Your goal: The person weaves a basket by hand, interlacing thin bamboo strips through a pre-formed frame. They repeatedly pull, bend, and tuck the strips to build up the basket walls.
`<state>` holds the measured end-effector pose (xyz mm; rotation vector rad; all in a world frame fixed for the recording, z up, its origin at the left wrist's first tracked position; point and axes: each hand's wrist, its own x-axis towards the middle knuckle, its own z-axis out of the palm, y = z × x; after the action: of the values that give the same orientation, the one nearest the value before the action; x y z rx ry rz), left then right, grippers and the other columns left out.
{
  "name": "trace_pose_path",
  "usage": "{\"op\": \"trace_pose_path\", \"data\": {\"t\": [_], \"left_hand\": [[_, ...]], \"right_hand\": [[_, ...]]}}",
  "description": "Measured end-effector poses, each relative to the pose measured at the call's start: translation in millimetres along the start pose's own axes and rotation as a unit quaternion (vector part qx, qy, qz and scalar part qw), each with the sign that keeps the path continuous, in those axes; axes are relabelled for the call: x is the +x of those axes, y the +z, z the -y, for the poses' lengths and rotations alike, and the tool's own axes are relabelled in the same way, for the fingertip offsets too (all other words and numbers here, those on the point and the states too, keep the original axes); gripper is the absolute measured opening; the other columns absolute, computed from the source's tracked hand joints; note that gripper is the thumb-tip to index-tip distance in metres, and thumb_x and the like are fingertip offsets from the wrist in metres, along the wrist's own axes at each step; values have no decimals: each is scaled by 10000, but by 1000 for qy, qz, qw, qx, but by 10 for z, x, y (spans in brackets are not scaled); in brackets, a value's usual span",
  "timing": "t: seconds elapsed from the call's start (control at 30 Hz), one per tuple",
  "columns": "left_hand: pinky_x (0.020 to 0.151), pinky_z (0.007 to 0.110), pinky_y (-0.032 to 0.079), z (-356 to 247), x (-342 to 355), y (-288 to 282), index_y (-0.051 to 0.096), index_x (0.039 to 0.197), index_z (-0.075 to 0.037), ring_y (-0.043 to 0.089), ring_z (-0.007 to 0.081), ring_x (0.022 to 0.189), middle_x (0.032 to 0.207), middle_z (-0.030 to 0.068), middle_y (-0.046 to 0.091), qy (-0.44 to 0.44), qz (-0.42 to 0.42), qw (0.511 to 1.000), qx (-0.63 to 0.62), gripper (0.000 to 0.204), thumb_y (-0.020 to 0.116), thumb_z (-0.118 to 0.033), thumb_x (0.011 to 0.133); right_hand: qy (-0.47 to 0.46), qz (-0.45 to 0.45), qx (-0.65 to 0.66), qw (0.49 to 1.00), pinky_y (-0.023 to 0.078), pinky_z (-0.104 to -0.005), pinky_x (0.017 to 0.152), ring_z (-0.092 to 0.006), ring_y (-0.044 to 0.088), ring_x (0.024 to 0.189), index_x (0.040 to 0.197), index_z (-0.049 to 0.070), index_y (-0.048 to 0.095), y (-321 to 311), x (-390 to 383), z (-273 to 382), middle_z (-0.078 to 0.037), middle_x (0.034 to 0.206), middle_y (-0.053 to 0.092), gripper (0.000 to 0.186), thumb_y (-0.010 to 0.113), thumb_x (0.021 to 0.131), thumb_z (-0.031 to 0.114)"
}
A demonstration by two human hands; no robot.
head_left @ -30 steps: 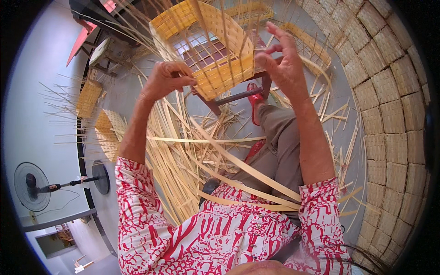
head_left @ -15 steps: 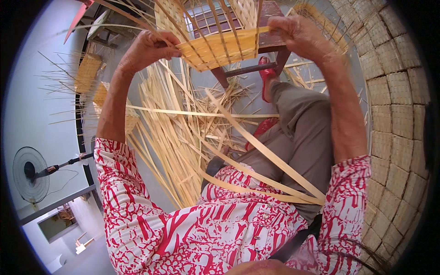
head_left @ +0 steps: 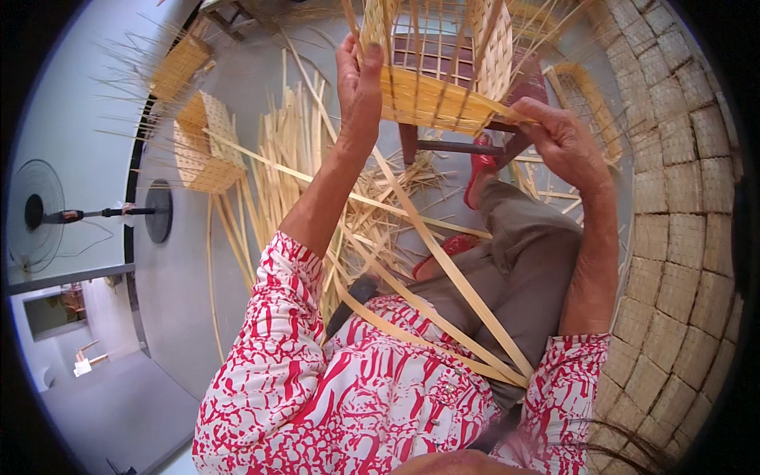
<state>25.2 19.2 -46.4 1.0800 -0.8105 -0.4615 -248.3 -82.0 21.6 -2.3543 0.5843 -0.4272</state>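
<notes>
A partly woven basket (head_left: 427, 95) with a band of yellow strips and tall uncut stakes rests on a dark red wooden stool (head_left: 524, 75). My left hand (head_left: 358, 91) grips its left front corner, thumb upright beside the stakes and fingers partly hidden behind. At the lower right corner, my right hand (head_left: 566, 142) pinches the end of a yellow strip (head_left: 507, 112). Long pale strips (head_left: 455, 281) lie across my lap, over my brown trousers. My feet, in red shoes, are below the stool.
Loose bamboo strips (head_left: 273, 127) cover the floor at left. Other unfinished baskets (head_left: 207, 142) stand at left and a yellow one (head_left: 598, 119) at right. A fan (head_left: 33, 212) stands far left. Stacked woven blocks (head_left: 677, 237) line the right side.
The basket appears further right in the view. My left hand has moved right and turned upright at the corner; my right hand has come lower and now pinches the strip at the corner.
</notes>
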Motion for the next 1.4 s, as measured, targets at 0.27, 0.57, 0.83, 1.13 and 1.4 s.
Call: {"op": "trace_pose_path", "data": {"t": [0.27,0.57,0.83,1.13,1.4], "left_hand": [[948,309,468,349,379,126,505,1361,-22,602,170,1064,1192,104,639,69,61,994,-66,441,577,-262,998],[955,307,456,157,295,116,484,1361,6,566,156,1102,1225,115,600,210,-48,969,124,462,577,-274,1005],[704,244,554,-431,-139,456,753,1033,-50,693,89,788,885,60,754,177,156,938,254,165,754,-123,886],[679,254,561,-344,16,573,724,1007,-40,702,92,769,841,64,747,212,173,913,302,167,761,-131,872],[646,329,527,-454,-34,650,575,1160,-21,664,231,724,856,120,673,199,188,925,262,291,663,-169,926]], "right_hand": [[7,32,80,996,491,-283,650,-110,634,751,1117,18,661,-18,-53,-94,-51,849,704,225,530,940,-29],[1,-5,69,998,477,-252,655,-80,556,733,1087,3,670,32,5,-78,-14,814,630,179,555,951,-8],[18,-19,38,999,510,-284,695,-124,624,780,1089,23,679,86,63,-88,-65,874,706,182,554,958,46],[25,-26,122,992,560,-292,773,-153,701,890,1133,37,696,114,127,-359,-90,988,746,224,554,959,47],[34,-21,69,997,558,-300,682,-145,681,773,1091,33,712,99,70,-337,-72,893,735,216,550,951,66]]}}
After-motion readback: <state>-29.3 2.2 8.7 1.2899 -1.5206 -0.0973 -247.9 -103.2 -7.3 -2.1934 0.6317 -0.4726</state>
